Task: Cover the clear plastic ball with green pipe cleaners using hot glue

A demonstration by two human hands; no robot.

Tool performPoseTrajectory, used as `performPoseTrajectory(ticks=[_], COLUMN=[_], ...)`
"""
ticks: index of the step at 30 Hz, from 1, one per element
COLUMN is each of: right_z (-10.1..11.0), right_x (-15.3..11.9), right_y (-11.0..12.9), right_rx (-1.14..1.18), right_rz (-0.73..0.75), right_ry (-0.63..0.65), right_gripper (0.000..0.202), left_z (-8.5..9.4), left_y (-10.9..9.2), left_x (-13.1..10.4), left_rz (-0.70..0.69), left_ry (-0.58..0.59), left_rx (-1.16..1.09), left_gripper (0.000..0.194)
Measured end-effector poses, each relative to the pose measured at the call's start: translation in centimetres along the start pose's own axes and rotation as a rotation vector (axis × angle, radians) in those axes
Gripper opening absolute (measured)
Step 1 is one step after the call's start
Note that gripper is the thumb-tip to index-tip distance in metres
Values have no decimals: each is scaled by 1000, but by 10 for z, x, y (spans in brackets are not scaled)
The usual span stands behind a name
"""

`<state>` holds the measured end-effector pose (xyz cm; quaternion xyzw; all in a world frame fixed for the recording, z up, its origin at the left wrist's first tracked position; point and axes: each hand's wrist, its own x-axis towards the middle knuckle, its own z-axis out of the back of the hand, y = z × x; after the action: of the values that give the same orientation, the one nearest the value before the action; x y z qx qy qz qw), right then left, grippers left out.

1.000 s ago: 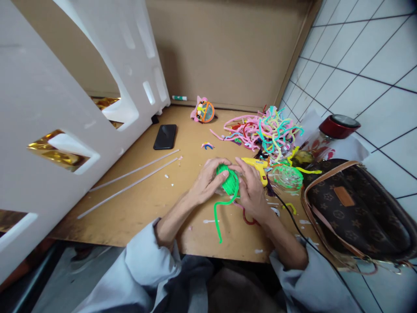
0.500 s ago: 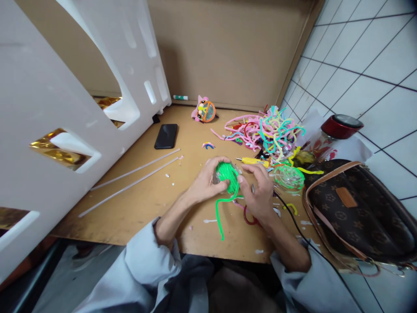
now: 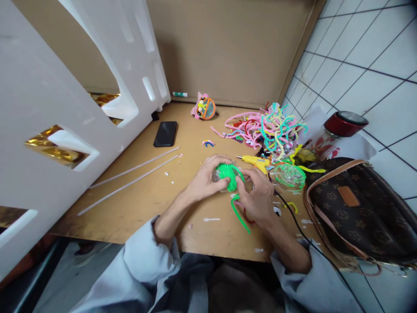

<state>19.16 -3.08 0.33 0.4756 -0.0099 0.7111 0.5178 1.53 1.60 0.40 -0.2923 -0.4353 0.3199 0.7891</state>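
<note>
My left hand (image 3: 210, 177) is wrapped round a clear plastic piece with a rounded shape, its face covered in rows of bright green pipe cleaner (image 3: 224, 171). The thumb presses on the green rows. My right hand (image 3: 258, 191) pinches the pipe cleaner at the piece's right edge, and a loose green end (image 3: 240, 217) hangs below the fingers. Just beyond the right hand lies a yellow glue gun (image 3: 256, 161). To that hand's right sits a second clear piece with green strands (image 3: 289, 176). A dark red loop on the table is partly hidden behind my right hand.
A heap of pipe cleaners (image 3: 270, 126) lies at the back right, near a red-lidded bottle (image 3: 345, 124) and a brown handbag (image 3: 368, 208). Two glue sticks (image 3: 130, 182), a black phone (image 3: 165, 134) and a pink-and-orange craft figure (image 3: 205, 106) are farther left. A black cord (image 3: 293, 219) runs past my right forearm.
The loose green end has swung to the right, and the pipe cleaner now runs along the piece's upper right edge. My right fingers have closed in on that edge; the left hand keeps its hold.
</note>
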Motion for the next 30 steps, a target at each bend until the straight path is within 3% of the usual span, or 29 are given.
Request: performPoseTrajectory(ticks=[13, 22, 30], right_z=[7, 2, 5], right_x=[5, 3, 5], right_y=[1, 0, 4], right_rx=[101, 179, 240], right_rz=[61, -66, -76], right_ry=[154, 136, 131], right_gripper=[24, 15, 14], left_z=[3, 4, 5], left_y=[-1, -1, -1], left_x=[-1, 0, 0], left_rz=[12, 24, 19], left_ry=[27, 32, 46], left_rx=[-3, -19, -17], left_gripper=[34, 31, 33])
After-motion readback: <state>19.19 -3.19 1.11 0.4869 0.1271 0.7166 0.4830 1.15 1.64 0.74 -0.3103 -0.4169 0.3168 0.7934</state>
